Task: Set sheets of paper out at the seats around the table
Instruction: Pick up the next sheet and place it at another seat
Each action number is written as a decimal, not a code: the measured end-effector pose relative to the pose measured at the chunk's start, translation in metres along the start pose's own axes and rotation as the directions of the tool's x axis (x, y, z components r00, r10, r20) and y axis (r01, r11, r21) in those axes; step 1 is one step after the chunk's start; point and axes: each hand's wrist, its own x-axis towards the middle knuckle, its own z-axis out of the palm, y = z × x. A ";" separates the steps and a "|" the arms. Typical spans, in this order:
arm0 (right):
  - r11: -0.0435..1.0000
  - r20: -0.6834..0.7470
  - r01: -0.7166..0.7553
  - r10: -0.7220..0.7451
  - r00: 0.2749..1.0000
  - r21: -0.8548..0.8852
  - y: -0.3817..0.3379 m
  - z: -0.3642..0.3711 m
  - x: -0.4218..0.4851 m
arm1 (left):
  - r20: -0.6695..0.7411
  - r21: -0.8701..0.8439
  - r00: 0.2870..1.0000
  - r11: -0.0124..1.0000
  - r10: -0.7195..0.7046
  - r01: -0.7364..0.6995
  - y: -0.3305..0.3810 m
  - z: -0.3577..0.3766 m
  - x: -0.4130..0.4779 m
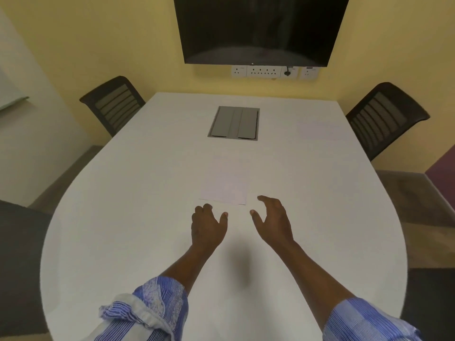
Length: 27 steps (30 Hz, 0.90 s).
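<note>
A white sheet of paper (225, 183) lies flat in the middle of the white table (123, 193), faint against the tabletop. A second pale sheet (317, 129) seems to lie near the far right seat, barely visible. My left hand (208, 226) hovers just short of the middle sheet's near left corner, fingers curled and holding nothing. My right hand (273, 220) is beside the sheet's near right corner, fingers spread and empty.
A grey cable hatch (234, 123) is set into the table's far half. Black mesh chairs stand at the far left (113, 102) and far right (384, 119). A dark screen (258, 28) hangs on the yellow wall above a row of sockets (266, 72).
</note>
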 end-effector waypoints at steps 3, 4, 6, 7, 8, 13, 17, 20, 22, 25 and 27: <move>0.999 -0.016 -0.034 0.034 0.999 0.002 -0.003 0.021 0.019 | 0.037 0.030 0.999 0.999 0.015 -0.016 -0.010 0.002 0.035; 0.999 -0.019 -0.044 0.044 0.999 -0.001 -0.003 0.029 0.026 | 0.049 0.039 0.999 0.999 0.016 -0.018 -0.013 0.003 0.047; 0.998 -0.023 -0.061 0.061 0.998 -0.013 -0.004 0.047 0.042 | 0.073 0.055 0.997 0.998 0.014 -0.018 -0.021 0.008 0.073; 0.998 -0.021 -0.063 0.063 0.998 -0.017 -0.003 0.056 0.049 | 0.083 0.057 0.997 0.998 0.009 -0.014 -0.025 0.010 0.086; 0.998 -0.016 -0.064 0.064 0.998 -0.022 -0.002 0.065 0.056 | 0.091 0.053 0.996 0.999 0.003 -0.008 -0.028 0.014 0.098; 0.994 0.043 -0.067 0.071 0.997 -0.083 0.015 0.110 0.090 | 0.136 0.069 0.989 0.997 -0.051 0.041 -0.048 0.040 0.152; 0.991 0.074 -0.033 0.043 0.996 -0.130 0.034 0.147 0.118 | 0.148 0.150 0.984 0.986 -0.099 0.077 -0.062 0.063 0.186; 0.982 0.093 -0.023 0.041 0.995 -0.188 0.050 0.172 0.139 | 0.126 0.211 0.984 0.973 -0.124 0.096 -0.069 0.079 0.209; 0.974 0.108 -0.005 0.031 0.994 -0.228 0.064 0.186 0.149 | 0.124 0.243 0.982 0.964 -0.143 0.110 -0.073 0.089 0.221; 0.961 0.128 0.028 0.007 0.992 -0.274 0.084 0.205 0.160 | 0.139 0.253 0.976 0.959 -0.167 0.128 -0.078 0.103 0.234; 0.952 0.152 0.041 0.006 0.988 -0.302 0.095 0.215 0.164 | 0.150 0.237 0.972 0.961 -0.179 0.140 -0.080 0.112 0.239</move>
